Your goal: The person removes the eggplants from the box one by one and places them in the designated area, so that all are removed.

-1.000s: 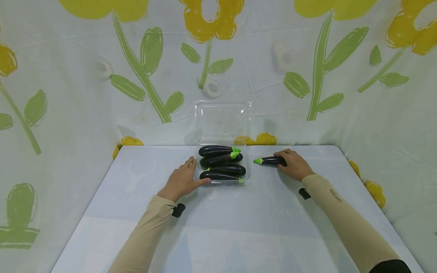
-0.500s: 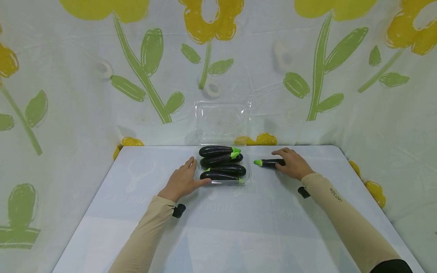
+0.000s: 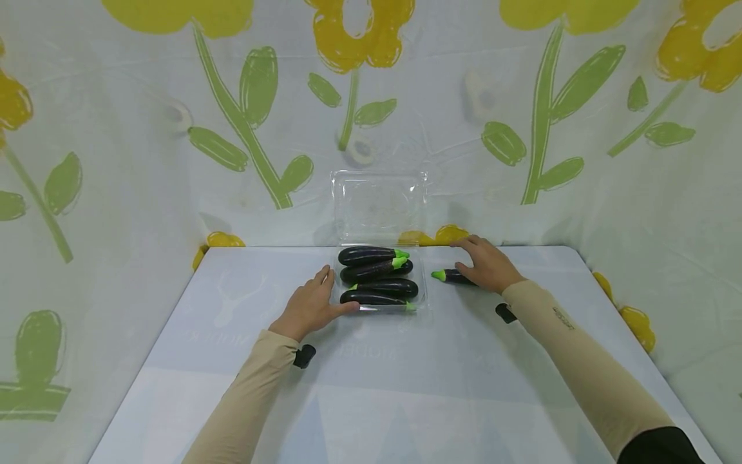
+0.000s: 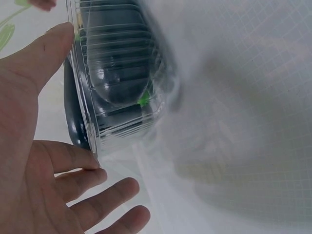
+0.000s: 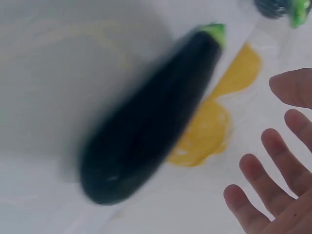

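Black eggplant (image 5: 151, 122) just released by right hand (image 3: 489, 265), fingers now spread | clear box (image 3: 385, 309) touched by left hand (image 3: 310, 304), fingers spread | eggplant thus left outside box

Left fingers (image 3: 328, 281) touch a box (image 3: 386, 309) of eggplants (image 3: 371, 272)

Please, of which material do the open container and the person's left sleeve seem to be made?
Container: probably thin, clear plastic with a glossy finish; yellow print shows through the raised lid, which catches bright highlights.
Left sleeve: most likely matt beige fabric, as soft folds gather near the cuff; the exact fibre cannot be told.
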A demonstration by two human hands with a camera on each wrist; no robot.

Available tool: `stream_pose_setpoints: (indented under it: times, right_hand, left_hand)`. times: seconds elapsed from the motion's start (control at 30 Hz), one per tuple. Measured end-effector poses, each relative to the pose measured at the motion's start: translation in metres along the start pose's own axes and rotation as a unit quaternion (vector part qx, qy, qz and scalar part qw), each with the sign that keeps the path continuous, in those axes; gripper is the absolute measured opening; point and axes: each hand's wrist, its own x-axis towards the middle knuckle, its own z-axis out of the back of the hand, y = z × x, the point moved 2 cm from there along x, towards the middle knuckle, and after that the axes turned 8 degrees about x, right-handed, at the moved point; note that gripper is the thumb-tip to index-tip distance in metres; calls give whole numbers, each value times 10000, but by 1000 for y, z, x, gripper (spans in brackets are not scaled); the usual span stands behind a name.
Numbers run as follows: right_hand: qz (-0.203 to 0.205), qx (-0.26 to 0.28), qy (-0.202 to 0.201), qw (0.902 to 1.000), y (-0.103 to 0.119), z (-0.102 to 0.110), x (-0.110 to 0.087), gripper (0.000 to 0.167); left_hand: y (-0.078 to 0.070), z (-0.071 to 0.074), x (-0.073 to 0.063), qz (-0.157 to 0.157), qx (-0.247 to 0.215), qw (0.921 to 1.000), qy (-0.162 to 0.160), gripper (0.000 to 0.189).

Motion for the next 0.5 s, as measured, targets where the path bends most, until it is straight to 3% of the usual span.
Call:
stream_pose_setpoints:
  times: [0.5]
  right_hand:
    - [571,213,179,9980,80,5,53,54]
  left_hand:
    - [1,0,1,46,-38,9999,99,110]
